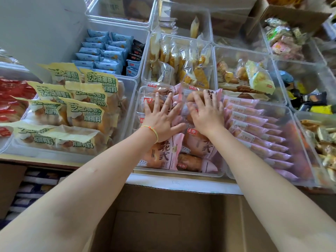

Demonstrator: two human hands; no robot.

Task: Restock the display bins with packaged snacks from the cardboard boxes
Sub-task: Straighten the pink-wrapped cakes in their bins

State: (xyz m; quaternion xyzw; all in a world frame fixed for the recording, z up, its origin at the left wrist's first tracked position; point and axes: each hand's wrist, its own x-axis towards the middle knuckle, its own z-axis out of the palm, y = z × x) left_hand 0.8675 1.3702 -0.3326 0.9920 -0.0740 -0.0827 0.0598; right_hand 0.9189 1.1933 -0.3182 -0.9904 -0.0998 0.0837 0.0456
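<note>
A clear plastic display bin (pixel 179 174) in the front middle holds pink-wrapped bread packs (pixel 168 153). My left hand (pixel 161 118), with a thin yellow band at the wrist, lies flat with spread fingers on the packs at the bin's left. My right hand (pixel 206 111) lies flat beside it, fingers straight, pressing on the packs in the bin's middle. Neither hand grips anything. Below my arms stands an open cardboard box (pixel 163 224); its visible inside shows only bare cardboard.
Left of the bin is a bin of green-and-yellow bread packs (pixel 72 110); right is a bin of slim pink packs (pixel 258 128). Behind are bins of yellow packs (pixel 181 62) and blue packs (pixel 105 51). More cardboard boxes (pixel 283 17) stand at the back right.
</note>
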